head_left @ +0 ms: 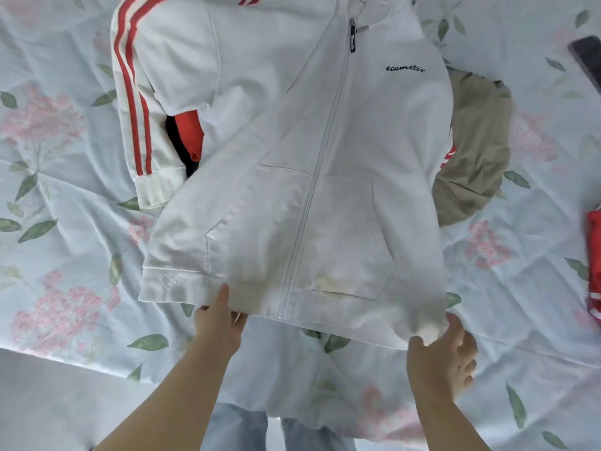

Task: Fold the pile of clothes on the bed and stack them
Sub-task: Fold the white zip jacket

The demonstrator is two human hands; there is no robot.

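White zip-front jacket (325,157), front up and zipped shut, spread across the floral bedsheet (65,222). Red stripes down one sleeve, dark script on the chest, yellowish stain near the ribbed hem. Left hand (221,323) pinching the hem just left of the zipper, thumb on top, fingers underneath. Right hand (445,356) grasping the bunched right hem corner, fingers curled. Both forearms bare, reaching in from the lower edge. Beige garment (478,141) partly beneath the jacket's right side.
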